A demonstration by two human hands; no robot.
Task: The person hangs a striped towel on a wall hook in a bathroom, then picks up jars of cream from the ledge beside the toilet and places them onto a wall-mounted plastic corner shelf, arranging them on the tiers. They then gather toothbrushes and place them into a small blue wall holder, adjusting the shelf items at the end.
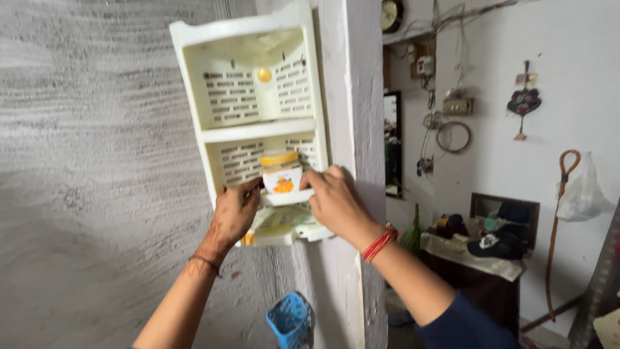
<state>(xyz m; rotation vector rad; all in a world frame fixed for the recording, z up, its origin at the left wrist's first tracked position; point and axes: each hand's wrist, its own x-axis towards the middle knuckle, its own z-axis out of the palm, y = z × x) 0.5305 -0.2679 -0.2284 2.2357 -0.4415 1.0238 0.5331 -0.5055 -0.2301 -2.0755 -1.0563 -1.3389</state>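
A cream plastic corner shelf (258, 130) with slotted back panels hangs on a grey wall. A small white jar (281, 179) with a yellow lid and an orange picture sits at the lower tier. My left hand (234, 213) touches the jar's left side with its fingertips and rests against the shelf's lower edge. My right hand (334, 199), with red thread bands at the wrist, grips the jar from the right. The upper tier holds only a small yellow knob on its back panel.
A white pillar edge (354, 97) runs right of the shelf. A blue plastic basket (290, 320) sits low on the wall. Beyond are a cluttered table (475, 255), a wooden cane (557, 232), a hanging plastic bag (581, 194), a wall clock (391, 14) and wiring.
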